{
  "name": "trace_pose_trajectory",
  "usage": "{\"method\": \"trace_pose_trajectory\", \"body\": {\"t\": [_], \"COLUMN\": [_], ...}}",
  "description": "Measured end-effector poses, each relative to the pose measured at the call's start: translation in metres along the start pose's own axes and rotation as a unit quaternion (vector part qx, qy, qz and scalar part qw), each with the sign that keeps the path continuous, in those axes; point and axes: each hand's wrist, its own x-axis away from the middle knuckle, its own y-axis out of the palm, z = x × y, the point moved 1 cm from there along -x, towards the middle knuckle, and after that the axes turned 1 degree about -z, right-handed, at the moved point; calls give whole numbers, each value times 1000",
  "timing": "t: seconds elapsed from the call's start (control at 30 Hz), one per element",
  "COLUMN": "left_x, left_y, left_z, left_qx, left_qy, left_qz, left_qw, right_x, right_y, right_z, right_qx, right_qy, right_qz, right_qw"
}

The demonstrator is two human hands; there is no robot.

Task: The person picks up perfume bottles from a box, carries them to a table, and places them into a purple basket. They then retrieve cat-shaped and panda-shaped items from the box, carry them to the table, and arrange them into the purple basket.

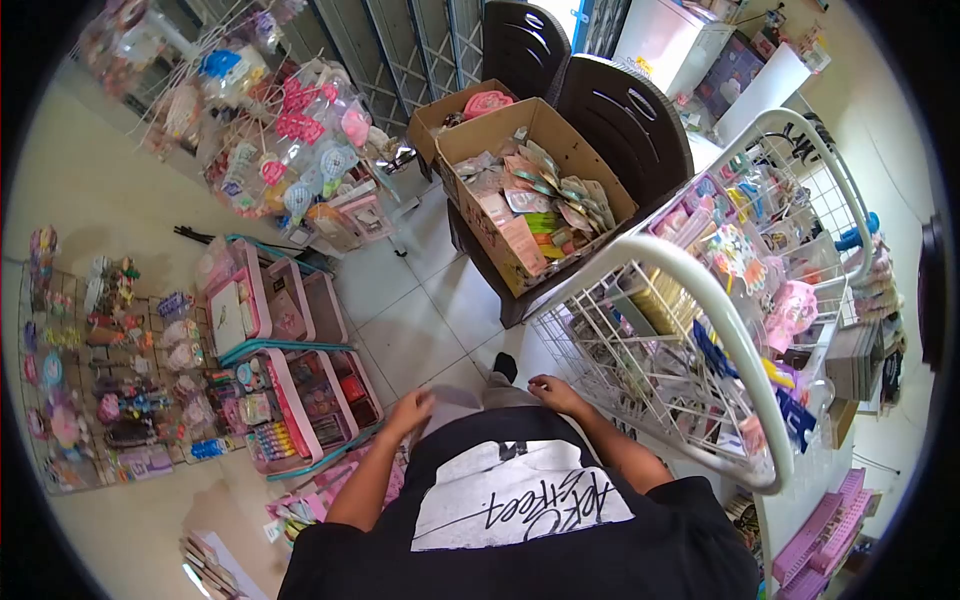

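Cardboard box (572, 143) beyond right hand (552, 392), grip loosely curled, and left hand (410, 412), grip unclear.

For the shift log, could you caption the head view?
The left hand and right hand held low, facing an open cardboard box of packaged goods on a dark chair, beside a white wire rack.

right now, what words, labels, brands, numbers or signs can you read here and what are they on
"AERO STREET", as best it reads: handwritten-style letters, upside down in view, on the white print of the black shirt.
Too small or blurred to read: any print on the packets in the open cardboard box, the packs on the white wire rack and the goods on the wall grid.
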Motion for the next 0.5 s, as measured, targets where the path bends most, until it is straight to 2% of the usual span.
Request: {"method": "trace_pose_trajectory", "body": {"t": [0.03,0.07,0.1,0.17,0.23,0.37,0.43,0.5], "left_x": [-22,-54,-75,-120,-163,-266,-327,-376], "left_y": [-25,-41,-64,-97,-113,-93,-50,2], "left_z": [51,74,126,210,287,368,374,365], "left_qx": [23,33,56,136,189,128,-16,-108], "left_qy": [9,77,93,165,236,301,297,284], "left_qz": [19,44,51,60,52,-83,-231,-337], "left_qw": [1000,995,993,975,952,941,926,891], "right_x": [-1,-6,-9,-16,-26,-43,-48,-51], "right_y": [-9,-16,-19,-27,-31,-28,-27,-25], "right_z": [-27,-47,-61,-80,-86,-88,-94,-108], "right_qx": [-7,19,6,-60,-110,-75,-79,-66], "right_qy": [-2,-31,-27,-78,-66,-16,19,59], "right_qz": [-6,-3,4,-3,16,68,119,186], "right_qw": [1000,999,1000,995,992,995,990,978]}}
